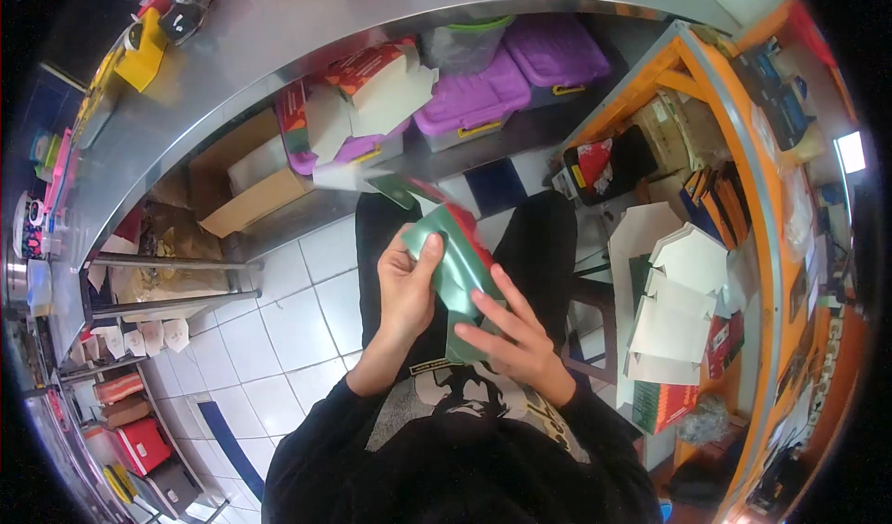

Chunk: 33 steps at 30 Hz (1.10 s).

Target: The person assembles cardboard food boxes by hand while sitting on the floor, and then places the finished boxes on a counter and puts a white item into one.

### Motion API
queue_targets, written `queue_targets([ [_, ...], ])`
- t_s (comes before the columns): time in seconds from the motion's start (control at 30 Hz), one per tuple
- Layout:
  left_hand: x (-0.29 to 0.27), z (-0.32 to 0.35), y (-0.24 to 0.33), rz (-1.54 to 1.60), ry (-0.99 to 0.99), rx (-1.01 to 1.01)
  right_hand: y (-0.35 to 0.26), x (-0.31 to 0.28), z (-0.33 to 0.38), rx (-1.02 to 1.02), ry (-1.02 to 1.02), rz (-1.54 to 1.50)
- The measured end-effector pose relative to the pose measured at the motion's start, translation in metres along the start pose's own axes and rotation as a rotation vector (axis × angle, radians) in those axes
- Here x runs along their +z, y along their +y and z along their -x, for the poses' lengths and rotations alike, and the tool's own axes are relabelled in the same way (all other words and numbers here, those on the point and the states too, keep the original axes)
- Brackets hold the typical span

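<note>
Above my lap is a folding carton (452, 262), shiny green on the side facing me and red along its far right edge. My left hand (405, 287) grips its left side, thumb pressed on the green panel and the other fingers behind. My right hand (522, 340) holds its lower right side, fingers spread over the green panel and a lower flap; the thumb is hidden. Beyond the carton's top, a flap reaches toward the upper left and is blurred.
Flattened white cartons (676, 292) are stacked on my right beside an orange-framed shelf (767, 245). Ahead, under a metal counter (372, 8), stand purple-lidded bins (474, 92), more red-and-white cartons (381, 87) and an open cardboard box (251, 203). White tiles (307, 320) cover the floor.
</note>
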State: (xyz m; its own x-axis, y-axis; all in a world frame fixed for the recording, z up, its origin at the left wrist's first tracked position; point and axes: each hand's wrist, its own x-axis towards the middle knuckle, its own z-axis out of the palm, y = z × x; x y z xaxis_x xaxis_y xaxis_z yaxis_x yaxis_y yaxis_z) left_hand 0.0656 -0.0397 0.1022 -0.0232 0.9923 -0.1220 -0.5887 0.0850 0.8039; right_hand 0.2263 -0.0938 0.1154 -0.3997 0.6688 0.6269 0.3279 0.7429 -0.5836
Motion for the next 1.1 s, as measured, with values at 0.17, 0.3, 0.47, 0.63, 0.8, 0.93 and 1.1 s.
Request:
queue_targets([
  [0.17,0.006,0.002,0.001,0.027,-0.003,-0.092,0.002,-0.009,-0.008,0.123,-0.095,0.099],
  [0.3,-0.007,0.006,-0.006,-0.067,-0.072,-0.106,0.003,-0.004,-0.003,0.164,-0.109,0.132],
  [0.47,0.007,0.018,-0.012,-0.117,-0.017,-0.048,0.011,0.009,0.004,0.162,0.001,0.239],
  [0.63,0.01,0.03,-0.023,-0.094,-0.066,-0.067,0.023,0.025,0.012,0.165,0.204,0.339],
  [0.8,0.01,0.03,-0.026,-0.262,-0.164,0.029,0.01,0.024,0.011,0.349,0.232,0.099],
  [0.93,-0.014,0.027,-0.016,-0.55,-0.372,-0.119,0.015,-0.007,0.015,0.538,0.055,-0.272],
  [1.1,-0.031,0.04,-0.015,-0.553,-0.729,-0.466,0.034,-0.022,0.015,0.424,-0.03,-0.017],
])
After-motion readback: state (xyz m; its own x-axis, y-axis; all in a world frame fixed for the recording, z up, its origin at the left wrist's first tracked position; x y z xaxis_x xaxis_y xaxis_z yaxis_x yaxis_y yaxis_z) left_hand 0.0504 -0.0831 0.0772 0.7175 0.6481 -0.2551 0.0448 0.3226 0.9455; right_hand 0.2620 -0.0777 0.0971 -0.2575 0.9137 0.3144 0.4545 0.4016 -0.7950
